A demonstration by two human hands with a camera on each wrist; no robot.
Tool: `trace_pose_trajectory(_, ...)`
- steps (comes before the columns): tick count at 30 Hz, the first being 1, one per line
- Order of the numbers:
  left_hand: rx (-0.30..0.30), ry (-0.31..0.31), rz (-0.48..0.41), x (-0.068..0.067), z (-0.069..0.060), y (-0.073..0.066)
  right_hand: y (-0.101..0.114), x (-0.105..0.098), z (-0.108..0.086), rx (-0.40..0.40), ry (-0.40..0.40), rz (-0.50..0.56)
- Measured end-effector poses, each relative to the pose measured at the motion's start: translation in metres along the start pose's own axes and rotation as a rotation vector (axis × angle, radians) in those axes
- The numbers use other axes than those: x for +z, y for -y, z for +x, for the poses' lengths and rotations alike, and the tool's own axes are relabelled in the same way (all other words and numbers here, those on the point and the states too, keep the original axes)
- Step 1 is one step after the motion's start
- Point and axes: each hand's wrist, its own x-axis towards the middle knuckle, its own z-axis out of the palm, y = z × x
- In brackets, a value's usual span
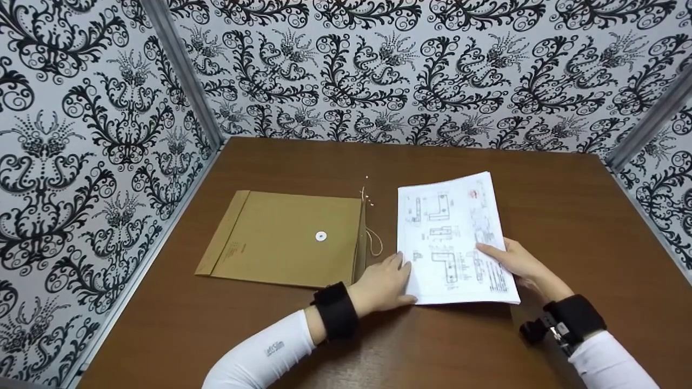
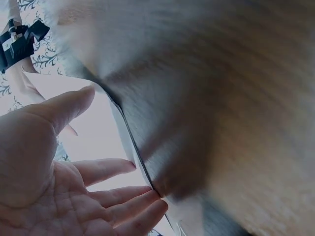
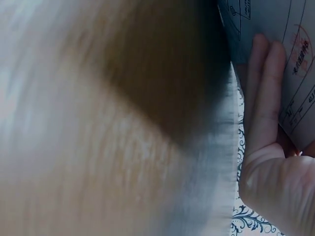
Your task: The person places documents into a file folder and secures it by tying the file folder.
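Note:
A stack of printed sheets with technical drawings and a red stamp is held tilted slightly above the table. My right hand grips its right edge, thumb on top and fingers underneath; the right wrist view shows those fingers against the underside of the paper. At the lower left edge, my left hand touches the sheets with its fingers nearly straight. In the left wrist view, the left fingertips meet the paper's edge and the thumb stays extended. Left of the stack lies a brown document envelope.
The envelope has a white button and a loose string at its right, open-looking side. Small white bits lie near its upper right corner. Patterned walls enclose the brown table at the back and sides.

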Motion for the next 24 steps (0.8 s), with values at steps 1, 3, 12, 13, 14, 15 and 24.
trace_pose_trajectory(1, -0.003, -0.001, -0.012, 0.0, 0.0, 0.0, 0.001, -0.001, -0.001, -0.005, -0.003, 0.012)
trace_pose_trajectory(3, -0.007, 0.001, -0.034, 0.0, 0.0, 0.001, 0.001, -0.002, -0.004, -0.01, -0.013, 0.03)
trace_pose_trajectory(12, -0.064, 0.026, -0.154, -0.005, 0.001, 0.003, 0.005, -0.007, -0.018, -0.014, -0.082, 0.069)
trace_pose_trajectory(13, -0.07, 0.029, -0.169, -0.005, 0.001, 0.003, 0.005, -0.008, -0.02, -0.016, -0.081, 0.076)
trace_pose_trajectory(14, -0.077, 0.032, -0.185, -0.006, 0.001, 0.003, 0.005, -0.009, -0.022, -0.018, -0.079, 0.086)
trace_pose_trajectory(15, -0.084, 0.033, -0.202, -0.006, 0.001, 0.004, 0.006, -0.01, -0.024, -0.02, -0.079, 0.097)
trace_pose_trajectory(24, -0.088, 0.018, -0.329, -0.008, -0.001, 0.008, 0.01, -0.008, -0.031, -0.059, -0.03, 0.171)
